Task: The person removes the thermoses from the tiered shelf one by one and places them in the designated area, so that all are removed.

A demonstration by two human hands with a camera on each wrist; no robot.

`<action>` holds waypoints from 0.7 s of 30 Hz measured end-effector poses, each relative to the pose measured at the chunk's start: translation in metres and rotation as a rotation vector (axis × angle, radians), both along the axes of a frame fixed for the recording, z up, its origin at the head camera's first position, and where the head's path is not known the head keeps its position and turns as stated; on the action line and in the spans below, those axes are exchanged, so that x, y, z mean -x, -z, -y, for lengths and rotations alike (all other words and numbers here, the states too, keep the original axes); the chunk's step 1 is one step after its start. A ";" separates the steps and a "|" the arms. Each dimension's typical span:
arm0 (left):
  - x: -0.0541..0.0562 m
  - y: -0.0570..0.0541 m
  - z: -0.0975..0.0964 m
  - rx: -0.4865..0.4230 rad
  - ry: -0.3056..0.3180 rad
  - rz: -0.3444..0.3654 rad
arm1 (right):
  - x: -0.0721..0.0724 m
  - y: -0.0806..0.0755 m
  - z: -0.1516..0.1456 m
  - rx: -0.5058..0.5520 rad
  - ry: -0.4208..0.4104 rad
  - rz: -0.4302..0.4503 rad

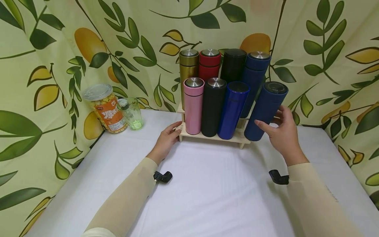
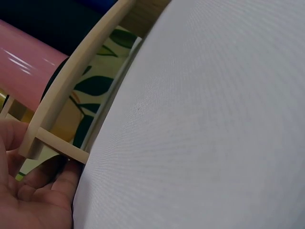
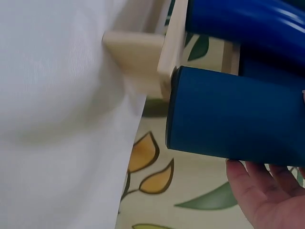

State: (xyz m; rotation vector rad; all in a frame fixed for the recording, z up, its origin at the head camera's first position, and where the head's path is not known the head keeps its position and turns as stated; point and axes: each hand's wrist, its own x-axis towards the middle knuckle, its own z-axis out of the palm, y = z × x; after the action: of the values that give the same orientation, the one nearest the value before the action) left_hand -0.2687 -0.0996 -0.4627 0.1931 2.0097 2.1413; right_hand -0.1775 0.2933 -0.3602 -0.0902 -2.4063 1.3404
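Note:
A matte navy thermos (image 1: 265, 111) leans to the right beside the right end of a two-step wooden rack (image 1: 213, 137). My right hand (image 1: 284, 135) grips it, thumb in front and fingers around its far side. The right wrist view shows the base of this thermos (image 3: 228, 117) right at the shelf's end, past its edge. At the rack's left end my left hand (image 1: 168, 140) holds the shelf, thumb at the board and fingers by the leg. A pink thermos (image 1: 193, 107), a black thermos (image 1: 214, 108) and a glossy blue thermos (image 1: 233, 112) stand on the lower step.
Behind, the upper step holds a gold thermos (image 1: 189, 65), a red thermos (image 1: 209, 64), another black thermos (image 1: 233, 64) and another navy thermos (image 1: 256, 70). Further left stand a snack jar (image 1: 109, 113) and a green glass (image 1: 133, 115) on the white tablecloth (image 1: 207, 191). A leaf-patterned curtain (image 1: 225, 19) hangs behind.

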 end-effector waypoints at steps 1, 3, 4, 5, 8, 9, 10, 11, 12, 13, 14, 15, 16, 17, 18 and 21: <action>0.000 0.000 0.000 0.001 0.002 0.001 | 0.000 0.000 -0.003 -0.006 0.011 -0.001; 0.000 0.000 0.000 0.004 0.005 0.001 | 0.000 -0.001 -0.008 -0.017 0.034 0.005; 0.000 -0.001 0.001 0.006 0.006 0.000 | 0.000 -0.001 -0.010 -0.017 0.043 0.008; 0.000 0.000 0.001 0.004 0.005 -0.001 | 0.001 -0.001 -0.013 -0.018 0.053 0.013; 0.000 -0.001 0.002 0.011 0.002 -0.006 | 0.005 0.001 -0.018 -0.011 0.081 0.043; 0.000 -0.001 0.002 0.008 0.003 -0.008 | 0.006 0.002 -0.020 -0.006 0.090 0.053; 0.000 -0.001 0.002 0.006 0.004 -0.008 | 0.008 0.004 -0.022 -0.002 0.097 0.063; 0.000 -0.001 0.002 0.005 0.006 -0.009 | 0.009 0.006 -0.024 0.001 0.105 0.071; 0.000 -0.001 0.001 0.004 0.008 -0.009 | 0.011 0.008 -0.026 0.004 0.113 0.079; 0.000 -0.001 0.001 0.000 0.010 -0.008 | 0.012 0.010 -0.028 0.007 0.118 0.082; 0.000 -0.001 0.001 -0.006 0.011 -0.008 | 0.014 0.012 -0.030 0.010 0.123 0.084; 0.000 -0.001 0.001 -0.010 0.014 -0.008 | 0.015 0.015 -0.032 0.013 0.125 0.085; 0.000 0.000 0.001 -0.010 0.013 -0.008 | 0.016 0.017 -0.034 0.015 0.127 0.086; 0.000 0.000 0.001 -0.012 0.013 -0.009 | 0.017 0.019 -0.035 0.019 0.128 0.083; 0.000 0.000 0.001 -0.014 0.012 -0.009 | 0.018 0.021 -0.036 0.020 0.129 0.085; 0.001 0.000 0.000 -0.012 0.009 -0.011 | 0.021 0.027 -0.039 0.031 0.133 0.086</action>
State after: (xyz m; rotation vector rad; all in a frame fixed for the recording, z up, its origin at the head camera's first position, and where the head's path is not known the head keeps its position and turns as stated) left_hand -0.2694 -0.0999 -0.4630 0.2157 1.9987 2.1517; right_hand -0.1990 0.3327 -0.3869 -0.3169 -2.4027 1.3387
